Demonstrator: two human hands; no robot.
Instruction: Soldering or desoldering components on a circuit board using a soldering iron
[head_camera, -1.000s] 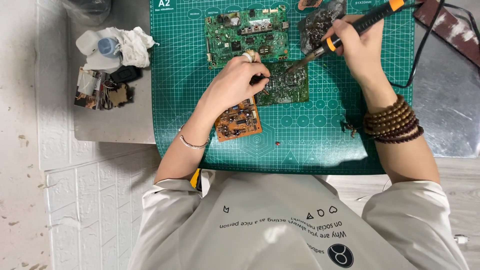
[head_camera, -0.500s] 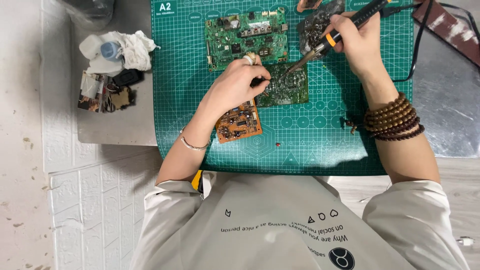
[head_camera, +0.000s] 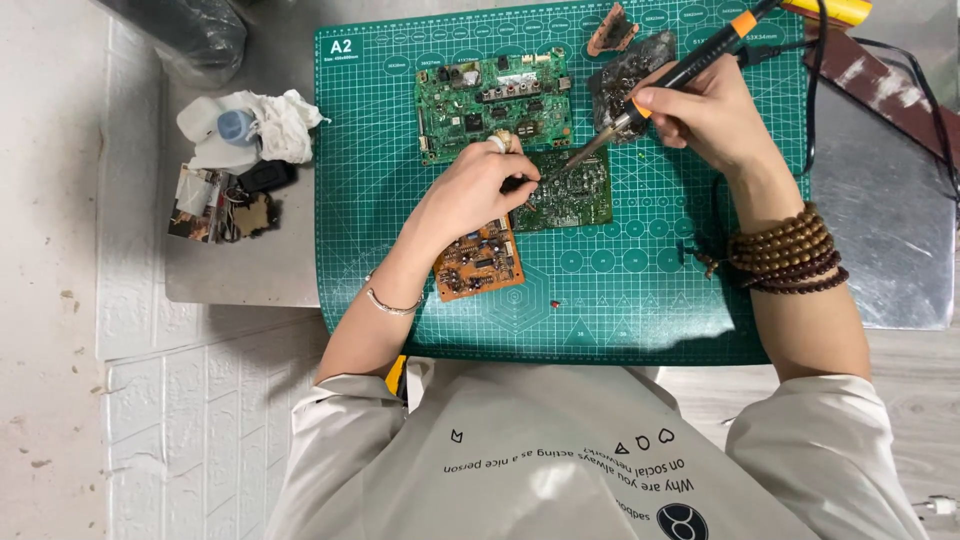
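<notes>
Soldering mid-way, judging by pose. Right hand (head_camera: 705, 110) fingers wrapped around soldering iron (head_camera: 665, 85), tip on small green board (head_camera: 570, 192) at cutting mat (head_camera: 640, 300) centre. Left hand (head_camera: 470, 195) fingers curled, pinning board's left edge. 2 more boards untouched: large green board (head_camera: 492, 105) near mat's top edge, orange board (head_camera: 480, 262) beside left wrist.

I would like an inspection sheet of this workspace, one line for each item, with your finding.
Surface: green cutting mat on a grey table.
Job's things: small dark circuit board; soldering iron, tip on it.
Clutter: large green board; orange board; white rag and small parts at left.
Grippers: left hand steadies the small board; right hand holds the iron.
Cables: black cord at right.
Surroundings: white brick-pattern floor.
</notes>
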